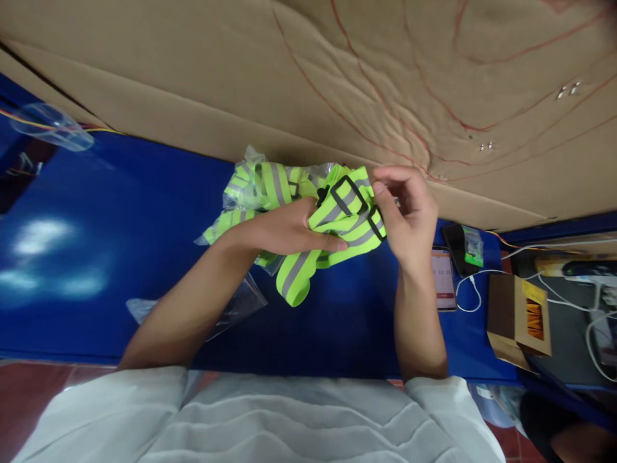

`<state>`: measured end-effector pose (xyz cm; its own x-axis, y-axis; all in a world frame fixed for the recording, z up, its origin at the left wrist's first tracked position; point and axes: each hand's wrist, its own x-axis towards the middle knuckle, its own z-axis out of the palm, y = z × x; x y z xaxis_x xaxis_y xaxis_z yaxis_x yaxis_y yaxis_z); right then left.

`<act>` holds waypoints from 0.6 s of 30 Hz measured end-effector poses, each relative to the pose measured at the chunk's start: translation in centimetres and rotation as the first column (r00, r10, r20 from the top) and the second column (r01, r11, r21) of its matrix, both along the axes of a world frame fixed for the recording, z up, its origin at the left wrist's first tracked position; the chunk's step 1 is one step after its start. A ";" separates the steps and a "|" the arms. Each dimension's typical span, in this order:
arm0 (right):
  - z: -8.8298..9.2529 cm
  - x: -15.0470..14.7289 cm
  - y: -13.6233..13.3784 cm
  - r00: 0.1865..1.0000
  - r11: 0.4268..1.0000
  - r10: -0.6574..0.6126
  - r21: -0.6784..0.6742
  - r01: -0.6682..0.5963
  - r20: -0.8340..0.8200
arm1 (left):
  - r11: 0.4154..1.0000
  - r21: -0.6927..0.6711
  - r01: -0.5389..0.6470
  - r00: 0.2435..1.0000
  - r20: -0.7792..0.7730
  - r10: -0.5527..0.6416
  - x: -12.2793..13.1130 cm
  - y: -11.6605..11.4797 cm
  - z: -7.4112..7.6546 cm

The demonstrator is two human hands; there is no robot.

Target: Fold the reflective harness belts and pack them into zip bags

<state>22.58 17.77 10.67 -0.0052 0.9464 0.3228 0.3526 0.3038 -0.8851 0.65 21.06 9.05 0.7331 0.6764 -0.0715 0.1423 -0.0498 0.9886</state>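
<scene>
A folded bundle of neon yellow-green reflective straps (354,228) with grey stripes and black buckles is in front of me, above the blue table. My left hand (301,233) grips the bundle from the left, its thumb lying across the front. One strap loop hangs down below that hand. At the bundle's right edge is my right hand (407,209), thumb and forefinger drawn together by the strap end; whether they pinch it I cannot make out. Behind my left hand lie more reflective straps in clear plastic bags (263,183).
A flat clear bag (236,308) lies under my left forearm. A clear plastic cup (53,127) is at the far left. A lit phone (443,280), a white cable (475,302) and an open cardboard box (518,315) are at the right. A cardboard panel (193,77) stands behind the table.
</scene>
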 end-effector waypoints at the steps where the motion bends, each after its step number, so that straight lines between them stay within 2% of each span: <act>1: 0.6 0.0 -0.5 0.994 0.998 0.012 0.060 -0.019 0.112 | 0.999 -0.004 -0.035 0.999 -0.016 0.035 0.0 0.1 -0.1; 3: 1.3 0.0 -1.3 0.946 0.988 0.113 0.068 -0.140 0.305 | 0.998 -0.003 -0.057 0.998 -0.024 0.057 -0.1 0.1 0.0; 5: 1.4 -0.2 -1.7 0.888 0.972 0.200 0.032 -0.234 0.413 | 1.000 0.017 -0.005 1.000 -0.006 0.005 -0.3 0.0 0.3; 7: 0.9 -0.3 -1.6 0.857 0.963 0.242 -0.003 -0.270 0.455 | 0.997 0.061 0.057 0.998 -0.008 -0.057 -0.4 -0.2 0.6; 9: 0.2 -0.3 -1.1 0.847 0.957 0.269 -0.032 -0.287 0.458 | 0.994 0.091 0.060 0.998 -0.030 -0.058 -0.3 -0.3 0.8; 11: -0.2 -0.1 -0.5 0.849 0.957 0.276 -0.048 -0.285 0.450 | 0.997 0.060 0.052 0.998 -0.043 -0.049 0.0 -0.3 0.6; 14: -0.1 0.3 0.0 0.876 0.974 0.217 -0.037 -0.223 0.430 | 0.995 -0.091 0.048 0.999 -0.022 -0.050 0.7 -0.4 -0.2; 18: 0.7 1.0 -0.4 0.926 0.995 0.099 -0.040 -0.090 0.366 | 0.956 -0.290 -0.054 0.998 0.017 0.062 1.7 -0.7 -0.5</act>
